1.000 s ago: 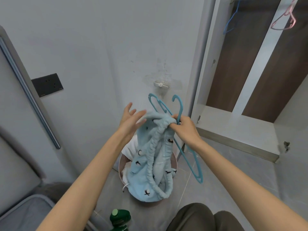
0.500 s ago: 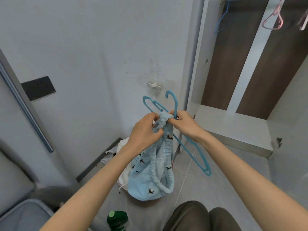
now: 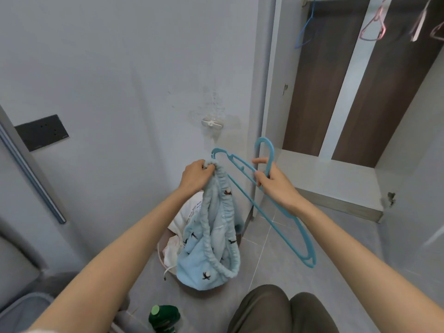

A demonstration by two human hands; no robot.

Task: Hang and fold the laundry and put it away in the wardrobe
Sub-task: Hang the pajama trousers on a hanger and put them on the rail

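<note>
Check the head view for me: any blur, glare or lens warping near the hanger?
Head view: soft even light, no glare; the teal hanger and blue garment are sharp; the pink hanger at top right is smeared; wide-angle warping tilts the wardrobe frame.

Pale grey wall (image 3: 120, 56) bearing a black socket plate (image 3: 41, 132) at left and a small white hook (image 3: 211, 123) near the middle. Grey tiled floor (image 3: 276, 260) below. At right, an open wardrobe (image 3: 271, 92): dark brown back panels (image 3: 312, 92), white upright divider (image 3: 346, 75), white base (image 3: 331, 174). Light is soft and even.
</note>
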